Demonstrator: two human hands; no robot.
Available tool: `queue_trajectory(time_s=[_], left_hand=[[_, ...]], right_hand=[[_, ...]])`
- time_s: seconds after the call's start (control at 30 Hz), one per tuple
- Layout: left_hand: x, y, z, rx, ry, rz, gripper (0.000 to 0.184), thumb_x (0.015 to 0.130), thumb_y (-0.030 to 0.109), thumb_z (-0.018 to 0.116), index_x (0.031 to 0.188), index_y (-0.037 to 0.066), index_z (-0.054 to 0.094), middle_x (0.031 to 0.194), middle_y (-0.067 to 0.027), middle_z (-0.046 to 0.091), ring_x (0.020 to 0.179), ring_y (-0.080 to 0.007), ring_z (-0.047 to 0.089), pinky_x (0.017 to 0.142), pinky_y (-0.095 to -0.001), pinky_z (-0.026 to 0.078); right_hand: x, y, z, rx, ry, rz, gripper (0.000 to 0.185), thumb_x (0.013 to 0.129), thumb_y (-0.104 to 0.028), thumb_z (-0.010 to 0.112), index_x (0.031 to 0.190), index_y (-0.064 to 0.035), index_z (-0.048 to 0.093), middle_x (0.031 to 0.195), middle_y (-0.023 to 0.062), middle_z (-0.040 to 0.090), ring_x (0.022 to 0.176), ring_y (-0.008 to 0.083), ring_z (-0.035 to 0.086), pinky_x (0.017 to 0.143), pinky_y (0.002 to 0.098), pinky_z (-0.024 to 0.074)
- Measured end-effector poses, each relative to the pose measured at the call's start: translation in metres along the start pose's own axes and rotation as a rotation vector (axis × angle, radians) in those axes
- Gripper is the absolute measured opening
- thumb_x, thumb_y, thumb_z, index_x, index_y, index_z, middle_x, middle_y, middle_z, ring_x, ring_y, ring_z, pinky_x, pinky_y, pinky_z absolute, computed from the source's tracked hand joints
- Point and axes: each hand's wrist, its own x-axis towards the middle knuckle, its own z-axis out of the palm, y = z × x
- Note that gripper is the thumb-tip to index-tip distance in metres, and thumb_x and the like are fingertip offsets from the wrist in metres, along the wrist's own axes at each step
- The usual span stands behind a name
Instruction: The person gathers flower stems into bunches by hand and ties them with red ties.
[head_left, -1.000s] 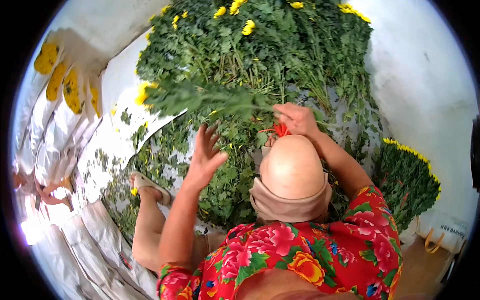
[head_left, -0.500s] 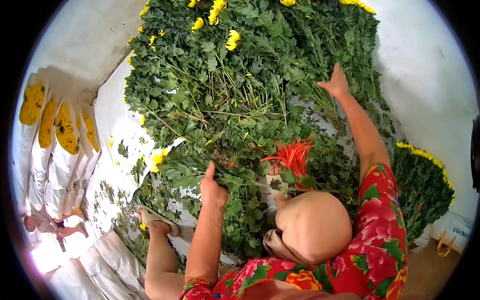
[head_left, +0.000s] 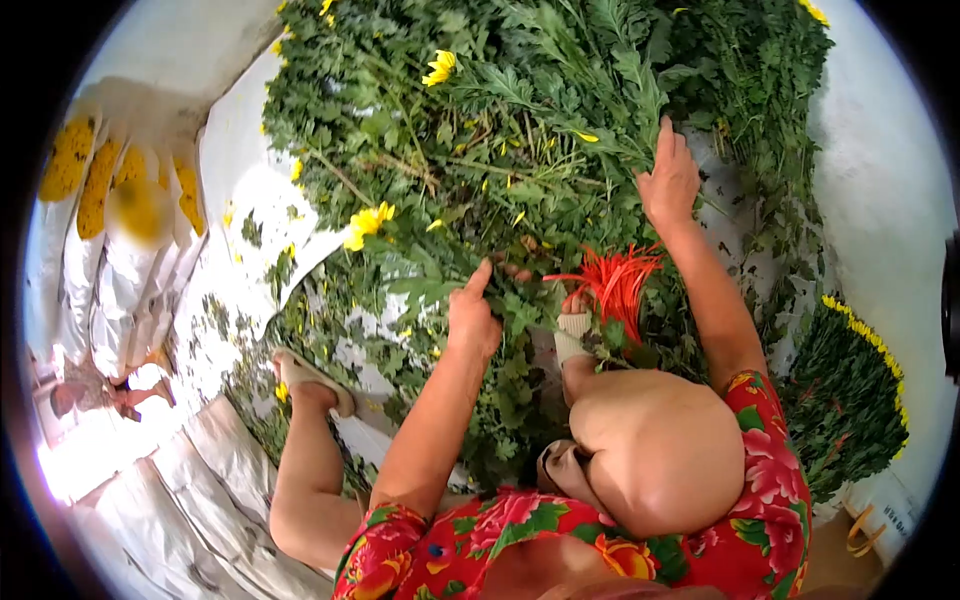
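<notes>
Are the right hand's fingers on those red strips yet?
Apart. The head view shows the right hand above the red strips in the picture, with green leaves visible between its fingers and them.

Leafy green stems (head_left: 425, 278), yellow blooms (head_left: 370, 225) leftward

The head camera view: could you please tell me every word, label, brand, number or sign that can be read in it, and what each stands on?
White bag at the lower right: one short line of dark lettering, too small and blurred to read.
White wrappings on the left: no lettering that I can make out.
Nothing else shows readable text.
</notes>
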Motion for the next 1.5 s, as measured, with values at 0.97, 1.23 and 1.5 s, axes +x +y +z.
queue_trajectory(time_s=[0.97,1.23,1.5], left_hand=[[0.005,0.007,-0.034,-0.226,-0.237,0.087,0.047,0.100,0.033,0.053,0.132,-0.001,0.048,0.126,-0.0141,0.059,0.108,-0.0270,0.062,0.094,-0.0440,0.053],[0.004,0.020,-0.049,-0.130,-0.144,-0.134,0.038,0.097,0.024,0.059,0.125,-0.002,0.057,0.120,-0.0145,0.065,0.105,-0.0284,0.064,0.094,-0.0429,0.052],[0.007,0.019,-0.045,-0.067,-0.007,-0.160,0.045,0.097,0.031,0.057,0.131,0.001,0.053,0.128,-0.0132,0.061,0.114,-0.0301,0.059,0.101,-0.0456,0.046]], right_hand=[[-0.136,-0.124,-0.020,0.463,-0.591,-0.416,0.034,0.087,-0.004,0.058,0.119,-0.0055,0.050,0.077,0.0234,0.061,0.067,0.0416,0.061,0.056,0.0482,0.0462],[-0.119,-0.129,-0.036,0.346,-0.923,-0.738,0.033,0.085,-0.015,0.060,0.114,-0.0026,0.055,0.089,0.0180,0.064,0.080,0.0359,0.064,0.074,0.0435,0.0527],[-0.003,-0.072,0.059,0.180,0.003,-0.294,0.048,0.092,-0.022,0.063,0.130,0.0029,0.050,0.112,0.0219,0.061,0.096,0.0394,0.060,0.082,0.0466,0.0495]])
